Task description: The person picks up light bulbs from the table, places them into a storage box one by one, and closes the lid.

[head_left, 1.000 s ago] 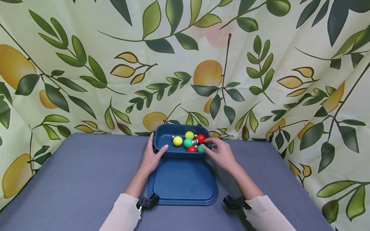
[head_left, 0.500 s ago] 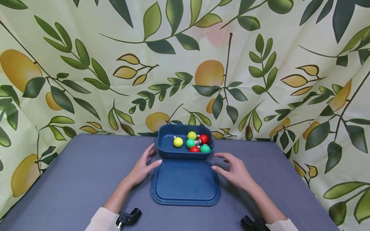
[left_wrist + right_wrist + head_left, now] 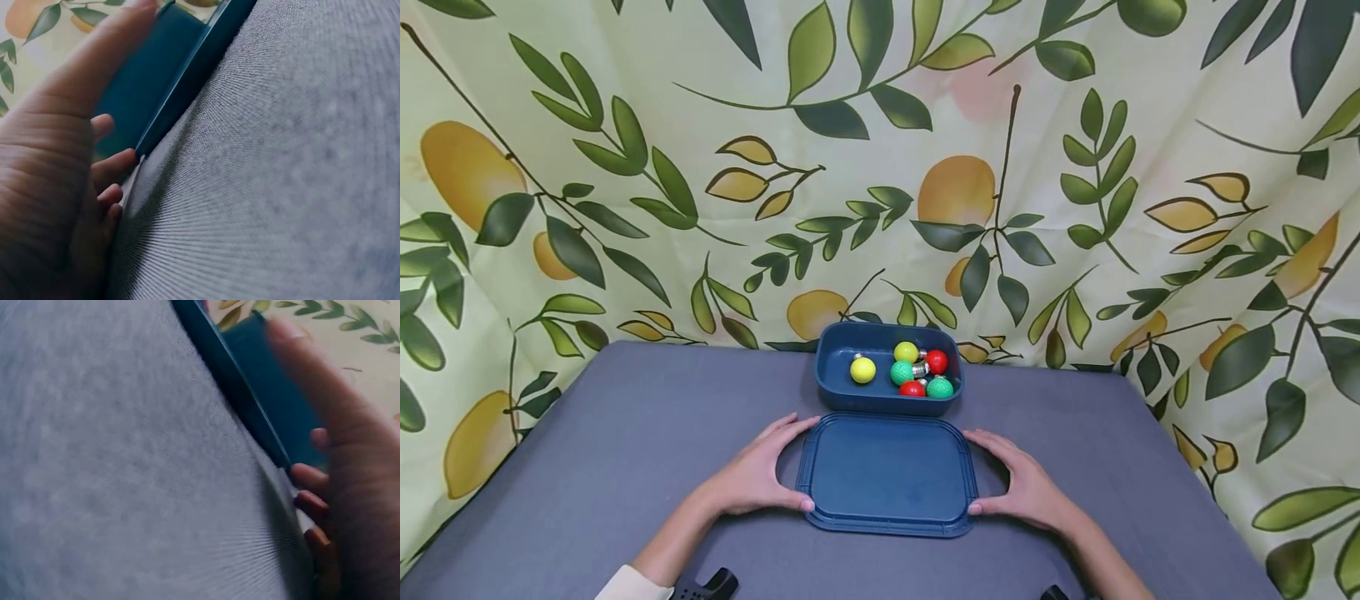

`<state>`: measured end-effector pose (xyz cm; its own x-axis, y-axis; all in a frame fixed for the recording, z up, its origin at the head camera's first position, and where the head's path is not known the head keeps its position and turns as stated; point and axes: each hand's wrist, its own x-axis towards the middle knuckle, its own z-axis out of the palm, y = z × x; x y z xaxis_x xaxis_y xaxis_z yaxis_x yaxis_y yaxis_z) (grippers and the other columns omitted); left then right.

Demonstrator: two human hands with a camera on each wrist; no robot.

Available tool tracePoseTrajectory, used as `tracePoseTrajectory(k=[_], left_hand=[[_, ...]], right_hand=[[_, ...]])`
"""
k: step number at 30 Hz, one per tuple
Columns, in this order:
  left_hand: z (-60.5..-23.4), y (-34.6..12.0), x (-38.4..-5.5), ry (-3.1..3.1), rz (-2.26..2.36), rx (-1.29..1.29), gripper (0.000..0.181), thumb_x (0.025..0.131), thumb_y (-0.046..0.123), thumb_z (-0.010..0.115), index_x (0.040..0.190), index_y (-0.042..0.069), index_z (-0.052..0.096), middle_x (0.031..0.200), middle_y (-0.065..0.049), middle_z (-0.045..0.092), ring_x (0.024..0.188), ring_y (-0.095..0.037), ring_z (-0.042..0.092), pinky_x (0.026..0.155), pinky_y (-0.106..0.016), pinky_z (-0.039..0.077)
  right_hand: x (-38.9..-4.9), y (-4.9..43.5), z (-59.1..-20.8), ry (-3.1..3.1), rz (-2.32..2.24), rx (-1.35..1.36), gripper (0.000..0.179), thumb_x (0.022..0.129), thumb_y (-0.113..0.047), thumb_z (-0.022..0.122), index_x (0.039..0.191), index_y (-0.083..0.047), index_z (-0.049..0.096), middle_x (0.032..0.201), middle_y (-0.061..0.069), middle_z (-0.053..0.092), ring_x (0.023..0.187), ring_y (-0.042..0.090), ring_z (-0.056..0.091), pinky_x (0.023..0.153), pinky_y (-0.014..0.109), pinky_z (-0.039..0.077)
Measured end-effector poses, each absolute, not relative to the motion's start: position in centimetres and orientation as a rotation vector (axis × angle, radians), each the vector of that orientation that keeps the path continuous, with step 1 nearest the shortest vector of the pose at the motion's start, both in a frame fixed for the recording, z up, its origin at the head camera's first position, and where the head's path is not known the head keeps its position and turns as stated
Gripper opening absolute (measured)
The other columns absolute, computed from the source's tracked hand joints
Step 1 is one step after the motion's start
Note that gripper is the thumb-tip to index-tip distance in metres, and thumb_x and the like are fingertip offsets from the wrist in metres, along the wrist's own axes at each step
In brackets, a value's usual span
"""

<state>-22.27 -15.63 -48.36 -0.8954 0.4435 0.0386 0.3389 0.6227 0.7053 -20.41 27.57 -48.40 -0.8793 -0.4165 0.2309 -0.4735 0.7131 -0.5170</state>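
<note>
A dark blue rectangular lid (image 3: 891, 471) lies flat on the table. My left hand (image 3: 748, 475) is at its left side, the thumb at the near left corner and the fingers at the far left corner. On the opposite side, my right hand (image 3: 1033, 483) spreads thumb and fingers along the right edge. In both wrist views the thumb stands apart from the other fingers; whether they press the lid is unclear. Just beyond sits a blue box (image 3: 850, 398), holding yellow bulbs (image 3: 862, 370), red bulbs (image 3: 936, 361) and green bulbs (image 3: 939, 387).
A grey cloth covers the table (image 3: 662, 417). Behind the box, a curtain (image 3: 880, 125) printed with leaves and fruit hangs at the table's back edge. A black wrist device (image 3: 707, 585) shows at the left sleeve.
Both hands have left the blue box, moved back toward the person and come to the sides of the lid. Box, bulbs and lid keep their places; the head view has shifted slightly.
</note>
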Motion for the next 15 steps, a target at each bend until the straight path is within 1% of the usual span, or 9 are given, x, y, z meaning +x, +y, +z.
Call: tracePoseTrajectory(k=[2, 3, 4, 5, 7, 8, 11, 14, 15], left_hand=[[-48.37, -15.53, -22.37, 2.698, 1.077, 0.704, 0.116, 0.058, 0.066, 0.090, 0.156, 0.035, 0.037, 0.164, -0.018, 0.030, 0.151, -0.044, 0.029, 0.105, -0.074, 0.038], [-48.37, -15.50, -22.42, 2.689, 1.062, 0.734, 0.120, 0.056, 0.067, 0.091, 0.157, 0.035, 0.036, 0.165, -0.017, 0.029, 0.152, -0.043, 0.027, 0.105, -0.074, 0.037], [-48.38, -15.48, -22.45, 2.688, 1.042, 0.765, 0.122, 0.054, 0.068, 0.091, 0.157, 0.034, 0.035, 0.165, -0.015, 0.030, 0.152, -0.042, 0.026, 0.105, -0.074, 0.037], [-48.40, -15.48, -22.42, 2.690, 1.020, 0.793, 0.124, 0.053, 0.068, 0.091, 0.158, 0.033, 0.035, 0.165, -0.014, 0.031, 0.153, -0.042, 0.025, 0.106, -0.075, 0.036], [-48.46, -15.54, -22.30, 2.702, 0.980, 0.834, 0.126, 0.052, 0.070, 0.091, 0.158, 0.030, 0.036, 0.165, -0.012, 0.032, 0.153, -0.042, 0.024, 0.107, -0.076, 0.033], [-48.53, -15.58, -22.20, 2.716, 0.954, 0.842, 0.126, 0.052, 0.071, 0.090, 0.158, 0.029, 0.036, 0.165, -0.011, 0.034, 0.153, -0.042, 0.024, 0.108, -0.076, 0.032], [-48.72, -15.60, -21.95, 2.761, 0.900, 0.836, 0.124, 0.053, 0.075, 0.087, 0.157, 0.027, 0.038, 0.164, -0.010, 0.036, 0.152, -0.041, 0.028, 0.109, -0.075, 0.031], [-48.79, -15.42, -21.89, 2.788, 0.911, 0.816, 0.124, 0.053, 0.076, 0.086, 0.157, 0.027, 0.038, 0.163, -0.007, 0.039, 0.151, -0.040, 0.031, 0.108, -0.074, 0.034], [-48.79, -15.36, -21.90, 2.787, 0.930, 0.810, 0.124, 0.053, 0.075, 0.087, 0.157, 0.028, 0.038, 0.162, -0.007, 0.040, 0.151, -0.040, 0.032, 0.108, -0.074, 0.034]], right_hand=[[-20.20, 27.92, -48.75, -2.826, 0.901, 0.783, 0.101, 0.065, -0.055, 0.091, 0.151, -0.025, 0.048, 0.154, 0.006, 0.052, 0.141, 0.038, 0.045, 0.118, 0.049, 0.038], [-20.15, 28.04, -48.86, -2.834, 0.898, 0.808, 0.104, 0.064, -0.057, 0.091, 0.153, -0.024, 0.047, 0.155, 0.008, 0.050, 0.143, 0.041, 0.042, 0.124, 0.040, 0.031], [-20.12, 28.10, -48.90, -2.839, 0.893, 0.836, 0.107, 0.063, -0.060, 0.090, 0.153, -0.023, 0.046, 0.156, 0.009, 0.049, 0.144, 0.042, 0.041, 0.126, 0.029, 0.023], [-20.14, 28.10, -48.93, -2.843, 0.879, 0.863, 0.109, 0.063, -0.063, 0.089, 0.154, -0.022, 0.045, 0.157, 0.009, 0.048, 0.145, 0.043, 0.039, 0.125, 0.017, 0.014], [-20.26, 27.98, -49.06, -2.851, 0.846, 0.889, 0.112, 0.062, -0.069, 0.087, 0.155, -0.022, 0.044, 0.158, 0.009, 0.046, 0.146, 0.042, 0.038, 0.113, -0.001, -0.002], [-20.30, 27.86, -49.09, -2.862, 0.826, 0.884, 0.113, 0.061, -0.071, 0.085, 0.155, -0.023, 0.044, 0.159, 0.008, 0.046, 0.147, 0.041, 0.038, 0.114, 0.000, -0.002], [-20.31, 27.55, -49.13, -2.882, 0.800, 0.859, 0.112, 0.061, -0.073, 0.084, 0.155, -0.026, 0.043, 0.159, 0.004, 0.046, 0.148, 0.038, 0.038, 0.121, 0.010, 0.006], [-20.19, 27.52, -49.18, -2.880, 0.818, 0.834, 0.111, 0.061, -0.071, 0.085, 0.154, -0.027, 0.044, 0.159, 0.003, 0.046, 0.148, 0.037, 0.039, 0.121, 0.011, 0.007], [-20.14, 27.55, -49.20, -2.871, 0.837, 0.832, 0.111, 0.061, -0.070, 0.086, 0.154, -0.026, 0.044, 0.158, 0.003, 0.047, 0.148, 0.037, 0.039, 0.121, 0.009, 0.006]])
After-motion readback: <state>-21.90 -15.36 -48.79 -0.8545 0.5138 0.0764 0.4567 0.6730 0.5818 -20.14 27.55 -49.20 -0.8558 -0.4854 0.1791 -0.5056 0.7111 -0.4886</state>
